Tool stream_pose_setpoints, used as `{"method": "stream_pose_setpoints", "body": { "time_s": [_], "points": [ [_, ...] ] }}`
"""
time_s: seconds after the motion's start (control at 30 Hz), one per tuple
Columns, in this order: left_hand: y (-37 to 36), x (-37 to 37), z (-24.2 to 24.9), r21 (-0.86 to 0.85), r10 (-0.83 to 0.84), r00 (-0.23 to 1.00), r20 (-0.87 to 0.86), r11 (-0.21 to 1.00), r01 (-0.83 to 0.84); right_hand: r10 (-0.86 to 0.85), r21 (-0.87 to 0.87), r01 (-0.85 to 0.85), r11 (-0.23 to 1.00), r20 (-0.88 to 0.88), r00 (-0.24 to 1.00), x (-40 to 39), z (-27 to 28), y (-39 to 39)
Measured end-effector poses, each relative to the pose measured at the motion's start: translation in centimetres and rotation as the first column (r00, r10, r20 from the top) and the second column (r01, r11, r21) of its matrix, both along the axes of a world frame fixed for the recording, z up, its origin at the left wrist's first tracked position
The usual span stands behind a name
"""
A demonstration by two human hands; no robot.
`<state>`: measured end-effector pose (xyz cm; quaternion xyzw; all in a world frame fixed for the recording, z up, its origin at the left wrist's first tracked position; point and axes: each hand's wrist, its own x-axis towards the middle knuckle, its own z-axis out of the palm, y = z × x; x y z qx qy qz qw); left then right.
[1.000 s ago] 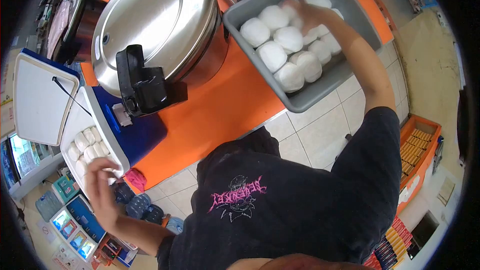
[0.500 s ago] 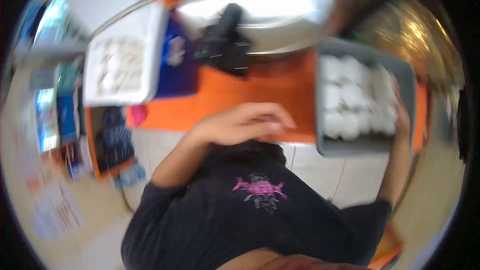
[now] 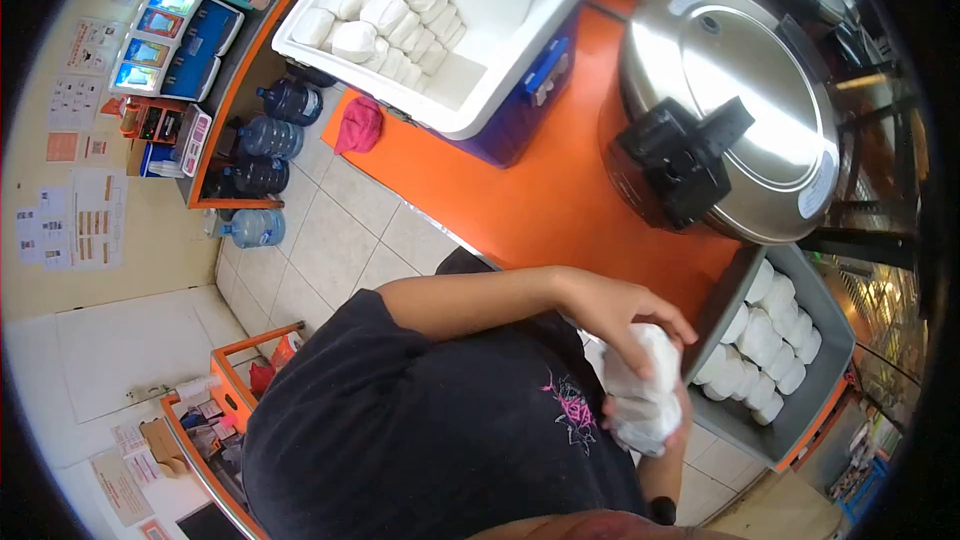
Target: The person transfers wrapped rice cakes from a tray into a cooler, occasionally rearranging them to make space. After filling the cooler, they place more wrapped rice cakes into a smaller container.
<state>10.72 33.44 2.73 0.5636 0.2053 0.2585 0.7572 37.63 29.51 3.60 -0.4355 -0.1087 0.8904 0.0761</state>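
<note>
A short stack of white-wrapped, rounded packets [image 3: 645, 390] is held in front of my shirt, to the left of the grey bin. My left hand [image 3: 620, 320] reaches across from the left, thumb and fingers curled around the top packet. Below, my right hand [image 3: 678, 432] grips the lower part of the stack; most of its palm is hidden behind the packets. More packets of the same kind lie in rows in the grey bin [image 3: 728, 302] at my right. What is inside the wrappings does not show.
A cooler box [image 3: 465, 125] with more white packets stands at the back left of the orange counter [image 3: 450, 195]. A big steel-lidded cooker [image 3: 745, 90] with a black latch stands to its right. A pink cloth [image 3: 360, 125] lies at the counter's edge; water jugs [image 3: 270, 137] fill a shelf.
My right hand has come out of the grey bin with a stack of white packets. My left hand has moved right and closed on it. The view has turned.
</note>
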Motion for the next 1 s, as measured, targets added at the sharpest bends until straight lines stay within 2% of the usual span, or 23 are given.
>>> {"method": "stream_pose_setpoints", "body": {
  "time_s": [0.03, 0.07, 0.13, 0.17, 0.23, 0.27, 0.3, 0.37, 0.47, 0.6, 0.67, 0.7, 0.77, 0.8, 0.83, 0.87, 0.93, 0.97, 1.0],
  "points": [
    [-0.6, -1.7, 1.0, -0.026, 0.014, 0.997, -0.078, 1.0, -0.016, 0.11, 0.173, -0.053, 0.983, -0.336, 0.935, -1.8, -1.6, 0.2],
    [-1.3, -3.1, 0.8, -0.026, 0.016, 0.998, -0.069, 0.999, -0.018, 0.072, 0.281, 0.075, 0.957, -0.481, 0.874, -3.4, -2.5, -0.3],
    [-2.6, -5.8, 0.1, -0.179, 0.135, 0.987, -0.092, 0.972, -0.15, 0.056, 0.056, -0.031, 0.998, -0.517, 0.854, -5.6, -4.1, 0.5],
    [-3.3, -7.2, 0.2, -0.203, 0.226, 0.971, -0.074, 0.95, -0.236, 0.053, 0.054, -0.03, 0.998, -0.509, 0.859, -6.9, -4.3, 0.5],
    [-3.9, -10.1, 0.7, -0.201, 0.276, 0.958, -0.075, 0.937, -0.286, -0.037, -0.01, 0.038, 0.999, -0.549, 0.835, -10.9, -3.7, 0.8],
    [-4.2, -11.7, 1.1, -0.195, 0.328, 0.941, -0.084, 0.92, -0.339, -0.047, -0.013, 0.048, 0.999, -0.542, 0.839, -12.7, -3.4, 1.0],
    [-4.5, -13.5, 1.4, -0.203, 0.313, 0.946, -0.077, 0.925, -0.323, -0.002, 0.013, 0.011, 1.0, -0.544, 0.839, -14.5, -2.9, 1.3],
    [-4.7, -17.3, 2.4, -0.194, 0.393, 0.919, -0.007, 0.901, -0.387, 0.03, 0.037, -0.011, 0.999, -0.561, 0.827, -18.7, -1.7, 1.4],
    [-5.3, -23.2, 4.6, -0.112, 0.419, 0.908, -0.02, 0.901, -0.419, -0.042, 0.06, 0.097, 0.993, -0.595, 0.803, -24.7, -0.5, 0.3],
    [-6.4, -29.8, 5.8, -0.124, 0.438, 0.897, 0.06, 0.895, -0.429, -0.112, 0.042, 0.181, 0.983, -0.645, 0.756, -29.5, -1.7, -1.4],
    [-7.6, -32.1, 5.5, -0.144, 0.51, 0.86, -0.031, 0.849, -0.509, -0.204, -0.087, 0.239, 0.967, -0.827, 0.523, -31.1, -4.3, -2.5],
    [-8.6, -32.8, 4.7, -0.153, 0.5, 0.866, -0.035, 0.853, -0.499, -0.207, -0.087, 0.275, 0.957, -0.873, 0.442, -32.6, -4.0, -2.3],
    [-10.4, -33.7, 3.2, -0.333, 0.673, 0.738, 0.056, 0.709, -0.622, -0.281, -0.131, 0.346, 0.929, -0.858, 0.429, -32.8, -4.7, -2.6],
    [-10.8, -34.1, 3.5, -0.41, 0.683, 0.715, 0.147, 0.7, -0.584, -0.342, -0.167, 0.403, 0.9, -0.844, 0.413, -32.9, -4.8, -2.5],
    [-11.0, -34.6, 3.5, -0.347, 0.695, 0.687, 0.213, 0.711, -0.612, -0.41, -0.277, 0.352, 0.894, -0.823, 0.394, -32.6, -4.4, -2.0],
    [-11.2, -35.3, 3.4, -0.281, 0.701, 0.654, 0.284, 0.713, -0.642, -0.407, -0.273, 0.354, 0.895, -0.825, 0.393, -32.7, -3.8, -1.7],
    [-11.9, -37.5, 3.8, -0.213, 0.734, 0.572, 0.365, 0.664, -0.716, -0.439, -0.213, 0.479, 0.851, -0.791, 0.427, -33.2, -1.9, -0.8],
    [-12.8, -39.3, 4.1, -0.247, 0.739, 0.56, 0.376, 0.662, -0.708, -0.344, -0.016, 0.521, 0.853, -0.768, 0.54, -33.6, -0.3, 0.1],
    [-13.1, -40.3, 4.5, -0.243, 0.738, 0.55, 0.39, 0.659, -0.712, -0.328, 0.0, 0.514, 0.858, -0.769, 0.549, -34.4, 1.8, 1.4]
  ]
}}
